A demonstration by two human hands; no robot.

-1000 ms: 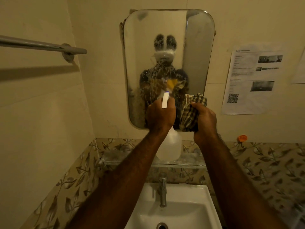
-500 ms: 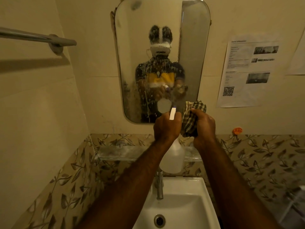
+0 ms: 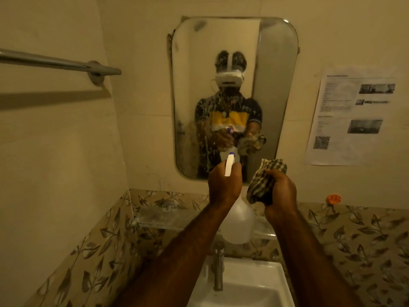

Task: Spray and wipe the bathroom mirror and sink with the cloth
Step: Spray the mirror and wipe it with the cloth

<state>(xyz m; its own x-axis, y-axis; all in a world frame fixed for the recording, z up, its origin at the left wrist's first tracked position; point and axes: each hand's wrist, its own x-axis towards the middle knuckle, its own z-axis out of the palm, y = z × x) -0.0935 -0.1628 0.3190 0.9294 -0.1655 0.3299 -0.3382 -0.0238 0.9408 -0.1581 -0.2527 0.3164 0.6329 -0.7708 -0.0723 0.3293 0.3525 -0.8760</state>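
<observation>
A tall rounded mirror hangs on the wall, its lower middle speckled with spray droplets. My left hand grips a translucent white spray bottle by its head, with the nozzle aimed at the mirror's lower part. My right hand holds a bunched checked cloth just to the right of the bottle, below the mirror's bottom edge. The white sink sits beneath my forearms, partly hidden by them.
A metal tap rises at the sink's back edge. A glass shelf runs under the mirror. A towel rail juts from the left wall. A printed sheet and an orange hook are on the right wall.
Both hands have dropped from in front of the mirror to its bottom edge and moved apart. The view dipped down, then rose again.
</observation>
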